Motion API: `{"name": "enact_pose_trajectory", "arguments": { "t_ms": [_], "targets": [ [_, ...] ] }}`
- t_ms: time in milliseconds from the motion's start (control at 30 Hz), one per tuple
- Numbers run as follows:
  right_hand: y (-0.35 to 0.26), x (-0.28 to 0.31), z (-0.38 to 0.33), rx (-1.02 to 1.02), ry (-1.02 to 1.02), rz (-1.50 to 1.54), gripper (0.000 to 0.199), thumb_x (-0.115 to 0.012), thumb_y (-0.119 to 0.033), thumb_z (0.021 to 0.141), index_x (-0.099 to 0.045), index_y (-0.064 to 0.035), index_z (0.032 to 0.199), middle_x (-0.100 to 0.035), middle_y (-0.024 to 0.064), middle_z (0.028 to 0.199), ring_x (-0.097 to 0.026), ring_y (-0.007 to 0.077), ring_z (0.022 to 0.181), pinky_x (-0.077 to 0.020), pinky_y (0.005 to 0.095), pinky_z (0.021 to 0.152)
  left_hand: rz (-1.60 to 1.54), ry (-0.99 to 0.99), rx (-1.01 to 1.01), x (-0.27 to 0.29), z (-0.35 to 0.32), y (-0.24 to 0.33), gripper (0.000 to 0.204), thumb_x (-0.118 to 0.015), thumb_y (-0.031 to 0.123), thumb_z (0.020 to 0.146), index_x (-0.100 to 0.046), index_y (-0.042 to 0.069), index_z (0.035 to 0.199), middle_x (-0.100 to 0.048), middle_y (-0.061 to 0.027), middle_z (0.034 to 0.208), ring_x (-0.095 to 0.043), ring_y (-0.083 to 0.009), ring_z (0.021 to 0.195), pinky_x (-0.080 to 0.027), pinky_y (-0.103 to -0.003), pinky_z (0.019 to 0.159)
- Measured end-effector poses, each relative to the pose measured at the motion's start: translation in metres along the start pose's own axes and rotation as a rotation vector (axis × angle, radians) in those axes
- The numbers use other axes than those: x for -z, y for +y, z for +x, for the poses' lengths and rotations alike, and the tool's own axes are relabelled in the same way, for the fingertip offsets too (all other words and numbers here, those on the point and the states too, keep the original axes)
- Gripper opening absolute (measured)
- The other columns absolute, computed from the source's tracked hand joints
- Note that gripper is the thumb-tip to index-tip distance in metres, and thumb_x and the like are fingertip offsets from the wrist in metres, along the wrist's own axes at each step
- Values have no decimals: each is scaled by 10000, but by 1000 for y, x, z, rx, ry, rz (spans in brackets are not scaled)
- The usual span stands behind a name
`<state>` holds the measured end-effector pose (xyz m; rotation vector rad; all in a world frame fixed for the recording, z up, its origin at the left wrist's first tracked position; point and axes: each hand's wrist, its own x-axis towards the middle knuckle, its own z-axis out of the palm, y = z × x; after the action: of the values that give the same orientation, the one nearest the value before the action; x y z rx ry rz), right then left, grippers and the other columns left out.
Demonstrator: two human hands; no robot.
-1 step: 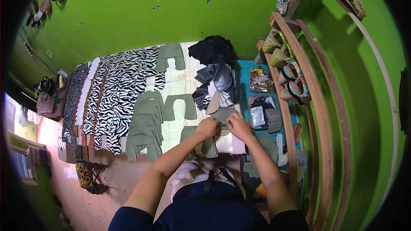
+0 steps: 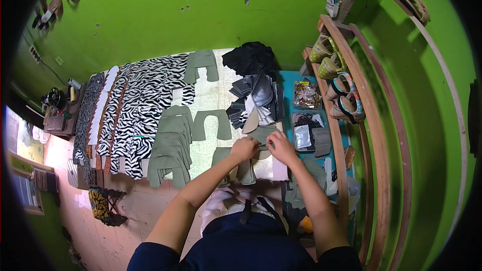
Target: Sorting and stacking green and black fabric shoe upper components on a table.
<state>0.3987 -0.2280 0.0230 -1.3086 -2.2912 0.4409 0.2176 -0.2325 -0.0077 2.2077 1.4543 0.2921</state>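
Observation:
Close together over the near right part of the table, my left hand (image 2: 244, 148) and my right hand (image 2: 279, 147) hold a narrow edge of an olive-green cut piece (image 2: 262, 144) between their fingertips. Both hands are closed in a pinch; the fingers cover most of the piece. Just beyond them lies another olive-green piece (image 2: 261, 134), beside a beige rounded piece (image 2: 251, 121). Under my left wrist, a U-shaped olive piece (image 2: 246, 172) reaches the table's front edge. A similar U-shaped piece (image 2: 212, 124) lies flat farther left, next to an overlapping stack of olive pieces (image 2: 169, 146).
Rows of zebra-print pieces (image 2: 145, 100) cover the table's left. Black and grey pieces (image 2: 256, 93) pile up at the back right. On a blue surface stand a box of metal bits (image 2: 306, 95) and a box of dark items (image 2: 307, 133). A wooden rack (image 2: 374, 140) with sandals (image 2: 345, 103) rises at right.
My right fingers have shifted slightly against the edge of the olive piece, and a bit more of it shows between my hands. The view has moved very slightly.

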Motion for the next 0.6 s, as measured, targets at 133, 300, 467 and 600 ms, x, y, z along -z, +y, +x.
{"name": "enact_pose_trajectory", "arguments": {
  "t_ms": [133, 300, 467, 600],
  "targets": [
    [5, 7, 21, -198, -115, 367, 161, -569, -131, 819, -497, -21, 913, -602, 155, 817, -601, 289, 778, -453, 338, 673, -230, 60, 69, 29, 1, 3, 224, -586, 262, 790, -602, 51, 864, -605, -141, 739, -595, -304, 712, -456, -394, 648],
    [-4, -9, 48, -259, -234, 438, 190, -585, -165, 822, -530, -25, 937, -611, 106, 778, -599, 201, 729, -455, 311, 651, -430, 140, 193, 59, -8, -31, 246, -600, 278, 795, -611, 43, 868, -595, -152, 698, -586, -270, 643, -443, -361, 609],
    [-22, -50, 86, -325, -239, 815, 167, -590, -178, 841, -571, -17, 883, -591, 13, 713, -528, 66, 629, -418, 210, 558, -495, 267, 350, 75, -28, -93, 327, -616, 338, 783, -619, 16, 836, -617, -156, 732, -605, -283, 699, -457, -362, 635],
    [-31, -86, 115, -305, -170, 492, 170, -591, -171, 826, -591, -1, 828, -609, 39, 672, -569, 100, 620, -436, 243, 567, -446, 221, 485, 95, -33, -122, 297, -600, 335, 794, -630, 44, 842, -624, -143, 746, -607, -285, 719, -465, -364, 651]
  ]
}}
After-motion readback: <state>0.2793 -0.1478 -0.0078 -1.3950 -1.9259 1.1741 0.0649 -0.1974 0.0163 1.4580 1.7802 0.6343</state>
